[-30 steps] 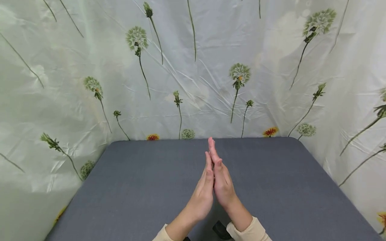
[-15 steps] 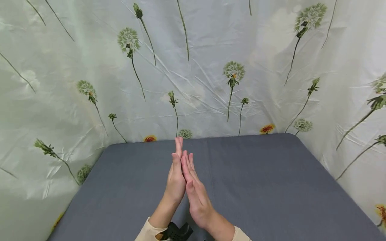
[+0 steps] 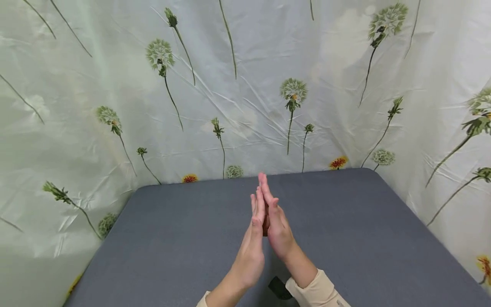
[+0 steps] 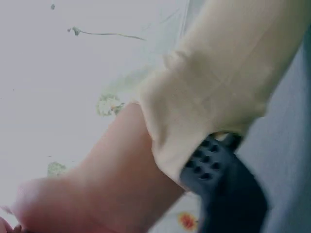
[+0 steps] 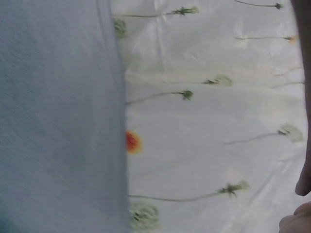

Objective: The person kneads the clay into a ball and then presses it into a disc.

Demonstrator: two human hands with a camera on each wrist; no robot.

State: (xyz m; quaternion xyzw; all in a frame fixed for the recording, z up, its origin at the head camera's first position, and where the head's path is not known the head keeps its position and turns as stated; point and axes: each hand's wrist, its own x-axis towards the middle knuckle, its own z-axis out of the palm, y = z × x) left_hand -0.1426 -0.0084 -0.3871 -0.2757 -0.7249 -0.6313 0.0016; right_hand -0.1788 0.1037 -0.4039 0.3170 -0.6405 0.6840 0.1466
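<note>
Both hands shifted right since half a second ago, back toward the tabletop's (image 3: 161, 238) middle. Left hand (image 3: 251, 245) and right hand (image 3: 277, 228) pressed palm to palm, fingers straight, holding nothing. Matte grey tabletop, rounded corners; crinkled dandelion-print sheet (image 3: 115, 85) behind.

Left hand (image 3: 251, 247) and right hand (image 3: 278, 230), pressed palm to palm over the grey tabletop (image 3: 161, 247), have returned toward 3 o'clock after standing nearer 9 o'clock half a second ago; they now occupy roughly the position of one second ago. The stagger has reversed again: half a second ago the left fingertips reached farther toward 12 o'clock, whereas now the right fingertips (image 3: 262, 177) lead, as at one second ago. The black wrist device (image 3: 279, 288) now shows between the forearms beside the right cream sleeve (image 3: 318, 292), no longer at the left cuff.
</note>
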